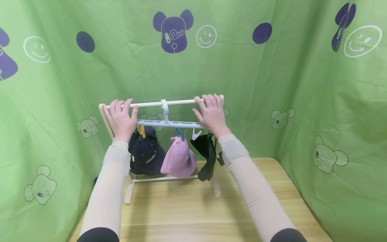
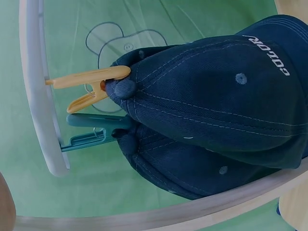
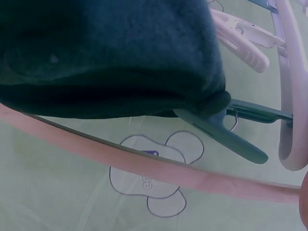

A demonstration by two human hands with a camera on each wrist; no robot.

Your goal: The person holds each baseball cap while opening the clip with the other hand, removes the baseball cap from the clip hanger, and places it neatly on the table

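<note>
My left hand (image 1: 121,119) lies over the left end of the white top bar (image 1: 148,104) of a small wooden rack, fingers spread and thumb apart. At the bar's right end my right hand (image 1: 211,114) rests likewise, its thumb pointing inward. Between them a pale blue clip hanger (image 1: 169,123) hooks over the bar. A navy cap (image 1: 148,151) hangs from a yellow clip (image 2: 91,82), with a second navy cap (image 2: 183,173) behind it on a teal clip (image 2: 96,132). A pink cloth hat (image 1: 179,158) and a dark green velvety cloth item (image 1: 207,156) hang further right.
The rack's wooden legs (image 1: 129,193) stand on a wood-grain tabletop (image 1: 169,215). A white lower rail (image 1: 166,179) joins them. Green printed curtain (image 1: 229,67) surrounds the table at the back and sides. A white clip (image 3: 240,36) hangs beside the green item.
</note>
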